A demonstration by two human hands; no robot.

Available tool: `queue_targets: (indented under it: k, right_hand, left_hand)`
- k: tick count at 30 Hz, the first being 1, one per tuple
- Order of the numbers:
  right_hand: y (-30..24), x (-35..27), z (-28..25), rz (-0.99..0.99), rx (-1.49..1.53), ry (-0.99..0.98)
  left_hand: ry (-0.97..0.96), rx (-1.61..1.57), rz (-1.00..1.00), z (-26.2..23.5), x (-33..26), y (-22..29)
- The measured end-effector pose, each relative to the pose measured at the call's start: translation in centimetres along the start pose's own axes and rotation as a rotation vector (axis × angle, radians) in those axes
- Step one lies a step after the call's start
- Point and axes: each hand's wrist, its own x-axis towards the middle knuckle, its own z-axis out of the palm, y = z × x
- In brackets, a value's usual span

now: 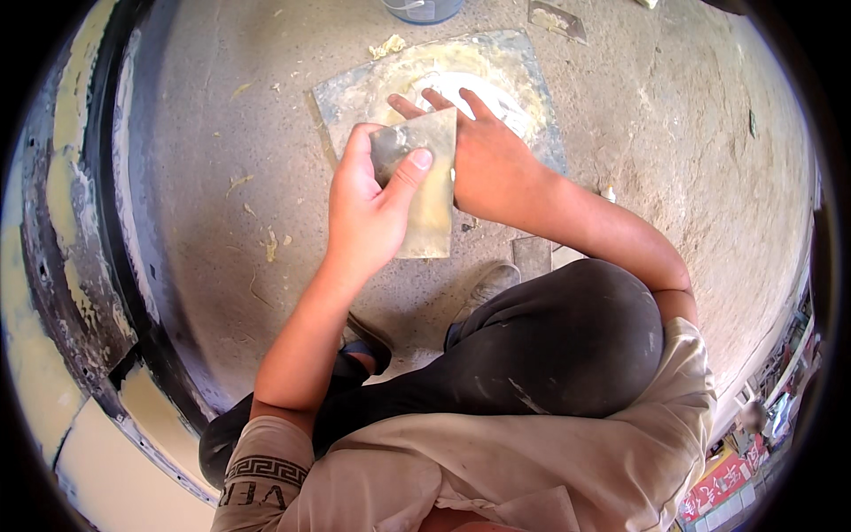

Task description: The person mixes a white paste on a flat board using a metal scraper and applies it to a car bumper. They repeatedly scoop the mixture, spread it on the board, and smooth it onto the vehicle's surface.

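In the head view, my left hand (377, 191) is clamped on a flat scraper (430, 208), thumb pressed on its upper face, held on the near side of the board (330, 96) and overlapping its edge in sight. My right hand (492, 164) reaches over the board with three fingers spread apart; its thumb and palm are hidden, so I cannot tell whether it grips anything or touches the scraper. White paste (505, 108) lies on the board, partly behind those fingers.

I judge that the step in hand is working the paste with the scraper, or clearing the scraper's face. The next move seems to call for a firm thumb and a straight edge kept level.

The scraper is a thin rectangle, cloudy and yellowish, with a dark grey smear. The board is roughly four-sided, bluish grey at its rim and crusted with dull yellow; the paste looks smooth and wet. Crumbly yellow scraps (387, 46) sit at the board's far edge, and a blue bucket (424, 9) stands beyond it. Gritty floor (239, 115) surrounds the board.
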Motion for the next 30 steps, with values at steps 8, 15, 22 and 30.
queue_targets:
  k: [8,15,22,30]
  right_hand:
    - [4.4,0.6,-0.1,0.261,1.869,0.433]
    - [1.4,1.5,-6.5,0.026,1.788,0.828]
    - [1.7,0.9,-3.8,-0.226,1.168,0.867]
    - [1.8,0.1,-3.6,-0.297,0.618,0.757]
  left_hand:
    - [0.333,-0.412,-0.045,-1.9,-0.1,1.3]
    - [0.171,-0.925,-0.408,-0.3,-0.3,2.6]
    - [0.03,-1.085,-0.493,2.7,-0.3,6.9]
    - [-0.277,-1.255,-0.473,1.5,-0.5,6.8]
